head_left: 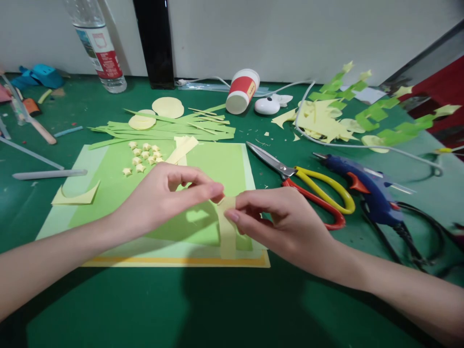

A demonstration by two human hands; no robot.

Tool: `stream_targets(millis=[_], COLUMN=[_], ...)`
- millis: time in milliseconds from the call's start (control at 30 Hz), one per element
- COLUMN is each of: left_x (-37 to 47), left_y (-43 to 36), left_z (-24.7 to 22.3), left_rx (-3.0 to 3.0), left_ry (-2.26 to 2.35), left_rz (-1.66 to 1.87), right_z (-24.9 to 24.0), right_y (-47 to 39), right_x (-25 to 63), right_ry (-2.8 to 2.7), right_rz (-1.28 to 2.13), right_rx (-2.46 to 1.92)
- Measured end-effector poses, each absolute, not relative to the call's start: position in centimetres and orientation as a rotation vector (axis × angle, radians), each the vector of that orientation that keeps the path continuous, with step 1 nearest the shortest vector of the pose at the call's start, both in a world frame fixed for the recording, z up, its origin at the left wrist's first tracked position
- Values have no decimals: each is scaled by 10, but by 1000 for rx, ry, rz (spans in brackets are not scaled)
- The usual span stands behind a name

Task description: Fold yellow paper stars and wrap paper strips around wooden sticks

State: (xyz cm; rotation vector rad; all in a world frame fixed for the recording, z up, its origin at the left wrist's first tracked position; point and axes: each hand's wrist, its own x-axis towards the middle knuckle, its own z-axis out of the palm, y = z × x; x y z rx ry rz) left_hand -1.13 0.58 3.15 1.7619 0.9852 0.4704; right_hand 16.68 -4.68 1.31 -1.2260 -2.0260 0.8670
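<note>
Green work surface [108, 304] extended beneath all items, its near edge in front of the stacked paper sheets [203, 166]. Above the near right part of the stack, a pale yellow paper strip [228, 237] hung downward between the two hands. Its upper end was pinched by the left hand [163, 193], thumb against fingertips; the right hand [290, 222] pinched it just below, between thumb and index finger. To the right of the stack lay scissors [286, 171] with blades together and one yellow and one red handle; farther right was a dark blue glue gun [373, 191]. Small folded paper stars [145, 155] were grouped on the stack beyond the left hand. Past them, loose green strips [174, 130] lay beside pale yellow paper circles [168, 107]. A paper cup [243, 89] and a plastic bottle [108, 63] were positioned near the light wall [290, 34].
</note>
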Motion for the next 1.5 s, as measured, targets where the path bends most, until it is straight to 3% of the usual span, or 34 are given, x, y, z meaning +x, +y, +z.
stream_targets(millis=[667, 1500], left_x=[-9, -3], left_y=[2, 1], left_z=[34, 38], left_rx=[1854, 1635], left_ry=[1017, 1041], left_rz=[487, 81], right_z=[12, 19], right_y=[-46, -48], right_x=[166, 169], right_ry=[-2023, -1986], right_rz=[935, 1014], right_rx=[-1244, -1115])
